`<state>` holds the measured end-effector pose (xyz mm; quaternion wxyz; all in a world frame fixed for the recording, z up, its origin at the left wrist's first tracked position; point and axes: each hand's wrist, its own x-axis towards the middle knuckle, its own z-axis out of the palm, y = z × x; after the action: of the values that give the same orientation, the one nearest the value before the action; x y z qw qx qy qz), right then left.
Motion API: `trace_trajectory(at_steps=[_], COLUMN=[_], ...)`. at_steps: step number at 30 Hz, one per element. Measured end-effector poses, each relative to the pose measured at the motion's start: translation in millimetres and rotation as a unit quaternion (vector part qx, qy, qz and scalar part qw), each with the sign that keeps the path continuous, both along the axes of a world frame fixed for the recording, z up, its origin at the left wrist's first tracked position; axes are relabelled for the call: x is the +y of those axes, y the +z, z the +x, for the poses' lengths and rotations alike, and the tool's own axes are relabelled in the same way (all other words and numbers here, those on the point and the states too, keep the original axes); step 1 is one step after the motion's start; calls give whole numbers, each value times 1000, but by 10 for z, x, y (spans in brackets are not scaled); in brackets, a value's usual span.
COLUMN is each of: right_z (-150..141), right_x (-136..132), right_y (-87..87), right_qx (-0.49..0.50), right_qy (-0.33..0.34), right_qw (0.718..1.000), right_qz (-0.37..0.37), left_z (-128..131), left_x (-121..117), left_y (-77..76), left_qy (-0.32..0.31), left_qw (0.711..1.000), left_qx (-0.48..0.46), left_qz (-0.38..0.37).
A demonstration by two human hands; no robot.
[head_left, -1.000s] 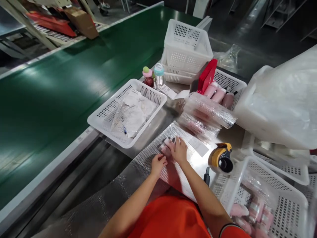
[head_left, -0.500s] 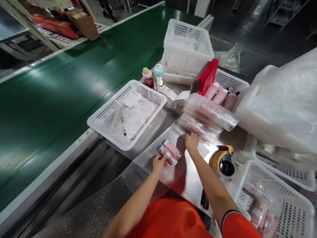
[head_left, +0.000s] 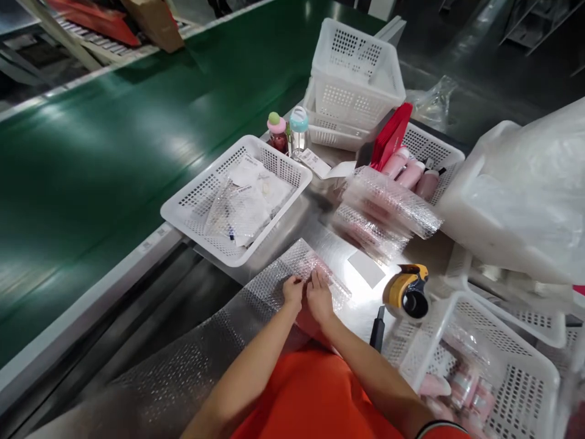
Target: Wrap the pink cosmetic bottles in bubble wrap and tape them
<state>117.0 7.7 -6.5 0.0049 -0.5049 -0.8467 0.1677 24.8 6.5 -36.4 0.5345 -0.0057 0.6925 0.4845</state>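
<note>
My left hand [head_left: 292, 291] and my right hand [head_left: 319, 299] lie side by side on a sheet of bubble wrap [head_left: 274, 286] spread over the metal table. Both press down on a fold of the wrap that now covers the small pink tubes [head_left: 320, 268]. The fingers of both hands are curled onto the fold. A small white label [head_left: 366, 268] lies on the table just right of my hands. A yellow tape dispenser [head_left: 406, 291] stands further right.
A white basket with packed bags [head_left: 237, 201] sits left of the wrap. A pile of wrapped bundles [head_left: 384, 210], stacked empty baskets [head_left: 354, 85], two small bottles [head_left: 287, 131] and a basket with pink bottles [head_left: 423, 167] stand behind. The green conveyor belt [head_left: 91, 152] runs at left.
My right hand reached to the far edge of the bubble wrap, pulled it back over the pink tubes and now rests beside my left hand on the fold.
</note>
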Motion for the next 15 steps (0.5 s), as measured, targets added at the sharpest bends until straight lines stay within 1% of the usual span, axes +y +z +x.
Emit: trace_trajectory(at_steps=[3, 7, 9, 11, 13, 15], right_z=[33, 94, 114, 123, 124, 124], right_x=[-91, -162, -202, -255, -305, -321], right_y=[-199, -348, -378, -384, -359, -290], right_qx=[-5, -5, -11, -18, -22, -20], right_qy=[30, 63, 87, 103, 106, 100], right_qw=[997, 989, 986, 985, 987, 990], right_qz=[65, 134, 144, 136, 119, 101], left_z=[-38, -49, -44, -39, -38, -36], left_x=[-22, -90, -123, -142, -142, -130], left_y=[0, 41, 52, 41, 8, -41], left_qy=[15, 21, 21, 16, 6, -3], left_qw=[1000, 998, 997, 996, 998, 999], left_qx=[-26, -55, -64, -59, -39, -14], left_qz=[7, 33, 49, 58, 58, 51])
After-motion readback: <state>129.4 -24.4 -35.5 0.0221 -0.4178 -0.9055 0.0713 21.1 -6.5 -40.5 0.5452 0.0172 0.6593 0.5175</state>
